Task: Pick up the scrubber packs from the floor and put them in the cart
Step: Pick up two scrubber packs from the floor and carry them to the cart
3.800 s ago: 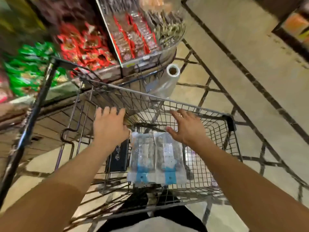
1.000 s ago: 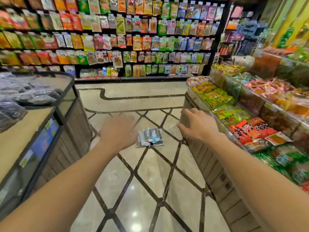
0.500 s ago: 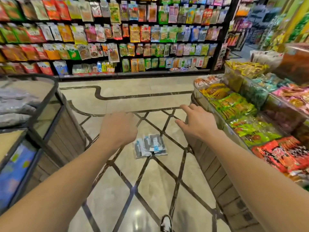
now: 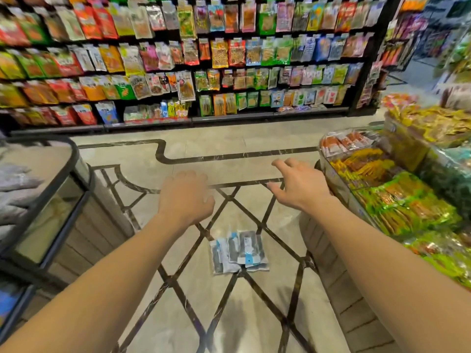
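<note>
A small pile of clear scrubber packs (image 4: 238,252) with dark pads and light-blue labels lies overlapped on the beige tiled floor between two display stands. My left hand (image 4: 184,197) is stretched out above and to the left of the pile, fingers curled loosely, holding nothing. My right hand (image 4: 298,186) reaches forward above and to the right of the pile, fingers spread, holding nothing. Neither hand touches the packs. The cart is out of view.
A wood-sided display stand (image 4: 339,273) heaped with green, yellow and orange snack packets lines the right. A glass-fronted counter (image 4: 58,207) stands on the left. A wall of hanging snack bags (image 4: 204,59) closes the far end. Dark inlay lines cross the floor (image 4: 178,289).
The view has swung from the cart holding packs to the aisle. Over the last second I have come closer to the pile, which now sits lower and larger. Both hands stay raised and empty.
</note>
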### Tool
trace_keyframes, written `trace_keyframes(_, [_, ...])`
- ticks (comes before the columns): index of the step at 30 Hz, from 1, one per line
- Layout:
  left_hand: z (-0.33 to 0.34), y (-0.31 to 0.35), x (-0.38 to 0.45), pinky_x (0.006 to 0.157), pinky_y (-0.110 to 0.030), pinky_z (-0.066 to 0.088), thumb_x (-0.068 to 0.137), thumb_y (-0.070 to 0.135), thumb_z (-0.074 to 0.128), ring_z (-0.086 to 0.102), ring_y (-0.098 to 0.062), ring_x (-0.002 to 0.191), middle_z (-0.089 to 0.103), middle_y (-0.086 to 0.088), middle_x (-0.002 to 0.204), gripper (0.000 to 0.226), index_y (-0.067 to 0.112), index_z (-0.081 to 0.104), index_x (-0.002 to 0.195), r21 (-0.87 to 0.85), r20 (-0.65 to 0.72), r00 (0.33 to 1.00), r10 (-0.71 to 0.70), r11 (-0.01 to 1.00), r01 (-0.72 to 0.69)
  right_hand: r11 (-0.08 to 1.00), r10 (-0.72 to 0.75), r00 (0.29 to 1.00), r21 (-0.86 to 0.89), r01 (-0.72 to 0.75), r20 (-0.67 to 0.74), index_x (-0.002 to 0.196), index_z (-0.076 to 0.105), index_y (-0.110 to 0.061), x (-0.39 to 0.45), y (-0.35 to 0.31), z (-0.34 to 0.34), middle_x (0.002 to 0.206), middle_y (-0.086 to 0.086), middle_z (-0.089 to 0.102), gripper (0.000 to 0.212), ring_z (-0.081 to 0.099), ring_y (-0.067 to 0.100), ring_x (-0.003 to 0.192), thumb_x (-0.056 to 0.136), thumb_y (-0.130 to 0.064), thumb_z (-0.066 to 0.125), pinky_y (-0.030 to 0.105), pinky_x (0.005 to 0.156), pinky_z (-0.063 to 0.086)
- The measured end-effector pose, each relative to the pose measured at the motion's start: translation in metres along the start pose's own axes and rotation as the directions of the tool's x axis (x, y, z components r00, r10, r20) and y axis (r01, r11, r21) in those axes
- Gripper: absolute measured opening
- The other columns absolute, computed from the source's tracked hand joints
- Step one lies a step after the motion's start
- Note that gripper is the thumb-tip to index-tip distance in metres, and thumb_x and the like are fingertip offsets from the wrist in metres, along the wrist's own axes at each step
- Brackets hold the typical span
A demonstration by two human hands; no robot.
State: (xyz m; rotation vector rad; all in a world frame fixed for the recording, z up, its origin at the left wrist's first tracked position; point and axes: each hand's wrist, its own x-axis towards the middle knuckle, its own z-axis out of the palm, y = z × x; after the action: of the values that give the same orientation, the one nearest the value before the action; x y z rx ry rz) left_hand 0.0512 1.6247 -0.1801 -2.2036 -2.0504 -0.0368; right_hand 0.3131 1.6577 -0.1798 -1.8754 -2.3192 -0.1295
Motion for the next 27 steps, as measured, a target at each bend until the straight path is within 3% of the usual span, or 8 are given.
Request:
trace_keyframes(7, [0.036, -0.008, 0.097, 0.102, -0.045, 0.038, 0.091, 0.053, 0.049, 0.053, -0.03, 0.124, 0.062, -0.006, 0.13, 0.057, 0.022, 0.054, 0.139, 0.008, 0.06, 0.998, -0.008, 1.0, 0.007, 0.996, -0.076, 0.996, -0.033, 0.078, 0.054, 0.147, 0.041, -0.023, 0.095, -0.003, 0.042, 0.135, 0.009, 0.058, 0.06, 0.056, 0.031, 0.12, 0.098, -0.058, 0.047, 0.044, 0.084, 0.052])
trace_keyframes(15, [0.102, -0.025, 0.234, 0.102, -0.045, 0.04, 0.091, 0.053, 0.049, 0.054, -0.029, 0.123, 0.061, -0.006, 0.131, 0.058, 0.023, 0.053, 0.14, -0.021, 0.118, 0.992, 0.05, 0.999, -0.048, 0.988, -0.091, 0.986, -0.108, 0.107, 0.139, 0.149, 0.039, -0.024, 0.206, 0.006, 0.1, 0.138, 0.01, 0.055, 0.061, 0.055, 0.032, 0.122, 0.098, -0.057, 0.046, 0.045, 0.09, 0.05])
trace_keyframes(21, [0.173, -0.037, 0.32, 0.105, -0.044, 0.039, 0.093, 0.051, 0.049, 0.05, -0.03, 0.132, 0.057, -0.008, 0.141, 0.06, 0.022, 0.049, 0.145, -0.097, 0.278, 0.958, 0.071, 0.994, -0.046, 0.977, -0.104, 0.947, -0.144, 0.154, 0.304, 0.149, 0.039, -0.022, 0.272, 0.008, 0.163, 0.142, 0.011, 0.052, 0.06, 0.052, 0.034, 0.128, 0.099, -0.055, 0.046, 0.047, 0.1, 0.044])
trace_keyframes(27, [0.252, -0.044, 0.347, 0.097, -0.041, 0.046, 0.092, 0.051, 0.05, 0.06, -0.027, 0.116, 0.065, -0.004, 0.125, 0.056, 0.024, 0.053, 0.142, -0.113, 0.423, 0.904, 0.054, 0.994, -0.006, 0.989, -0.098, 0.888, -0.058, 0.139, 0.449, 0.152, 0.035, -0.027, 0.305, 0.004, 0.242, 0.15, 0.008, 0.048, 0.063, 0.048, 0.03, 0.135, 0.098, -0.054, 0.052, 0.049, 0.107, 0.041])
